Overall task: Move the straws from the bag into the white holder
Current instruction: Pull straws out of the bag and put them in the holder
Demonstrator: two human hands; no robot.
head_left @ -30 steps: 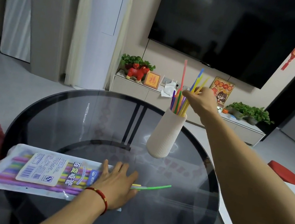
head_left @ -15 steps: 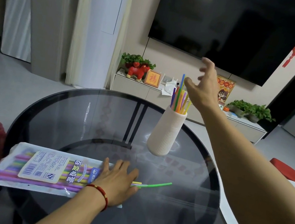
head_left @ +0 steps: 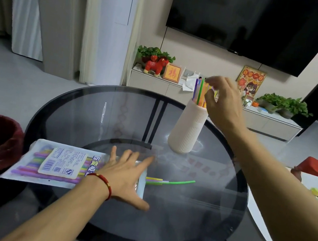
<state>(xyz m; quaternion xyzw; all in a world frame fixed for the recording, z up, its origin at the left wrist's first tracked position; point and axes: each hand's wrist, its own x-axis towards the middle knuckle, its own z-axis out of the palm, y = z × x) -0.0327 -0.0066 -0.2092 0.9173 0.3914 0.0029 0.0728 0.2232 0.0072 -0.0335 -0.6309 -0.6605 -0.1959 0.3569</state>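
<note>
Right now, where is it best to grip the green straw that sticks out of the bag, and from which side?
Pinch the green straw near its free end, coming from above on the right. That end lies bare on the glass table, while its other end runs into the bag mouth under the left hand, so it should slide out rightward.

The bag (head_left: 58,163), lower left of the frame, bears a white label (head_left: 62,162) with a barcode, fine print too small to read, and large blue characters of which 百变 show before the left hand (head_left: 123,174) covers the rest. At upper centre an orange framed plaque (head_left: 172,72) shows the character 福. The poster (head_left: 250,81) at upper right has characters too blurred to read.
</note>
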